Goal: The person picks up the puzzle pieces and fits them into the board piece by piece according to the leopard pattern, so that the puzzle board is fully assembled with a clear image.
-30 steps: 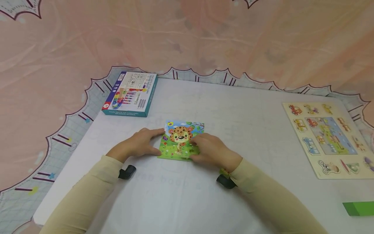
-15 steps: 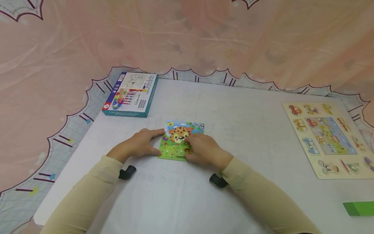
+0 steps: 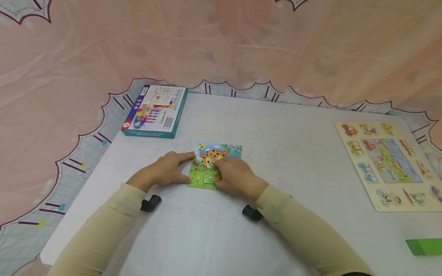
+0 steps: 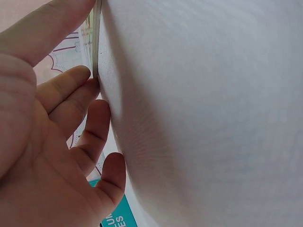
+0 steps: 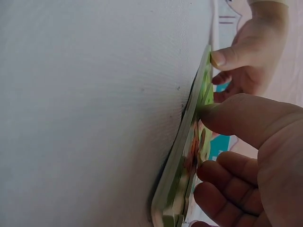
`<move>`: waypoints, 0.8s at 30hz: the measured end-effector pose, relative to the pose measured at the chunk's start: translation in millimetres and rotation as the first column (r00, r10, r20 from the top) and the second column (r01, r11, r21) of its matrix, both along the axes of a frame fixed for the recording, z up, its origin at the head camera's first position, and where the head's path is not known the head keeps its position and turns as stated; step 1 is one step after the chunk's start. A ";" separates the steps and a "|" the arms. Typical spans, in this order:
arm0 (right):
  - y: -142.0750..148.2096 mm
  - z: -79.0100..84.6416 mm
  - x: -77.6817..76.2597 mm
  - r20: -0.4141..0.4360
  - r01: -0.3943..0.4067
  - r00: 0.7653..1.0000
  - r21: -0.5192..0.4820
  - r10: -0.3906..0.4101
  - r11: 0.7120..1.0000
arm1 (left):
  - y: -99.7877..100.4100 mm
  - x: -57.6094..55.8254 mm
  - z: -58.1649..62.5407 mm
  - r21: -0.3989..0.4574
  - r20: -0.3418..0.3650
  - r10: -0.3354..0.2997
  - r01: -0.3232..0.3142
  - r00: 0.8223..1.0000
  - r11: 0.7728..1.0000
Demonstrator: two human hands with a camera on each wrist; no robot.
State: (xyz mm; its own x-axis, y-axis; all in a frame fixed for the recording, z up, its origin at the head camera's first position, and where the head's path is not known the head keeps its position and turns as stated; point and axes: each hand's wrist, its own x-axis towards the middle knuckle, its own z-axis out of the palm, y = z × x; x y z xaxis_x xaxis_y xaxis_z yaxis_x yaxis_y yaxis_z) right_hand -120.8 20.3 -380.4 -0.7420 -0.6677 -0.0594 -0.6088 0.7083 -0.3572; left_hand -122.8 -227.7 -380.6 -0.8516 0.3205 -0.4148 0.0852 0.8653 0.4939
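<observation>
A small jigsaw puzzle [image 3: 200, 174] with a cartoon leopard lies flat on the white table. My left hand [image 3: 167, 168] rests beside its left edge, thumb and index finger spread and touching the board edge [image 4: 96, 42]. Over the puzzle's right half, my right hand [image 3: 236, 174] pinches a puzzle piece [image 3: 210, 177] between thumb and fingers. That piece covers part of the leopard's body and sits slightly raised over the board. The right wrist view shows the puzzle edge-on, with the right thumb [image 5: 232, 116] at the piece. The puzzle's right part is hidden by the hand.
A teal-sided box [image 3: 155, 111] lies at the back left of the table. To the right is a wooden peg puzzle board [image 3: 374, 191] with vehicle pieces. A green block [image 3: 426, 247] lies at the right front edge of view.
My right hand has moved left across the puzzle, carrying the piece over the leopard's body toward the lower middle. The left hand has stayed at the left edge.
</observation>
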 end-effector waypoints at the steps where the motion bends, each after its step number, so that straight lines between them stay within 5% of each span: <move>1: -0.8 0.0 0.1 0.000 -0.001 1.000 0.002 0.001 1.000 | -0.1 0.0 0.0 0.000 -0.001 -0.001 0.001 1.000 1.000; 24: -15.9 -1.9 2.5 -0.009 -0.007 1.000 0.020 0.007 1.000 | 0.6 -0.2 0.4 -0.006 0.010 0.009 -0.009 1.000 1.000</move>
